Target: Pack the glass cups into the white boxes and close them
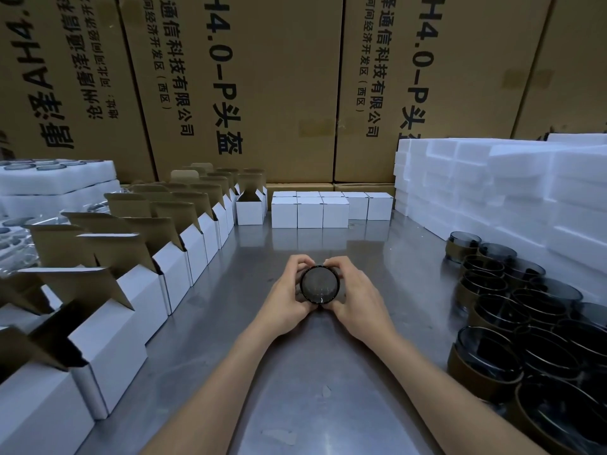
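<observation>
A dark glass cup [319, 284] is held above the middle of the steel table [295, 372], its round mouth facing me. My left hand [289, 292] grips its left side and my right hand [356, 295] grips its right side, fingers curled round the rim. Along the left runs a row of open white boxes [138, 290] with brown flaps standing up. Several closed white boxes [310, 211] stand in a block at the back. On the right sit several dark glass cups [525, 316] with brown sleeves.
Stacks of white foam trays [512, 192] rise at the back right, and more foam with cups lies at the far left [56, 178]. Large brown cartons [262, 77] wall off the back of the table.
</observation>
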